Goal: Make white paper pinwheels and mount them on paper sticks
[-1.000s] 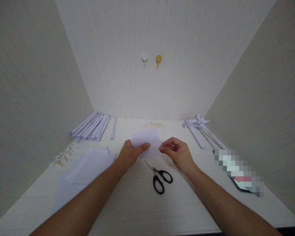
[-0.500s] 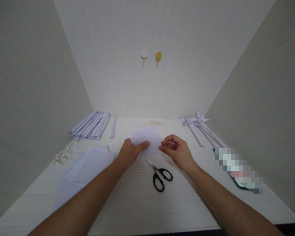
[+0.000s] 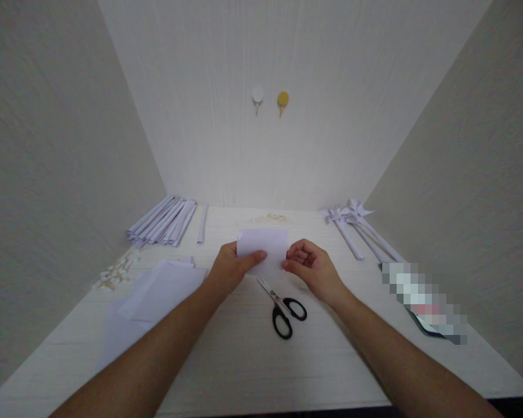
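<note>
A small white paper piece (image 3: 264,247) is held up over the middle of the pale wooden table (image 3: 244,360). My left hand (image 3: 230,271) pinches its left lower edge with thumb on top. My right hand (image 3: 312,269) pinches its right lower edge between thumb and forefinger. The paper stands nearly squared to me. Black-handled scissors (image 3: 281,307) lie on the table just below and between my hands, blades pointing up-left.
White paper sheets (image 3: 157,293) lie at the left. A bundle of rolled paper sticks (image 3: 163,222) sits at the back left, one loose stick (image 3: 201,223) beside it. Small pale pins (image 3: 115,273) lie by the left wall. Paper pinwheels (image 3: 353,223) and a blurred-out object (image 3: 422,299) are at the right.
The paper has been turned from tilted to nearly level and straight between my hands. Both hands stayed in about the same place.
</note>
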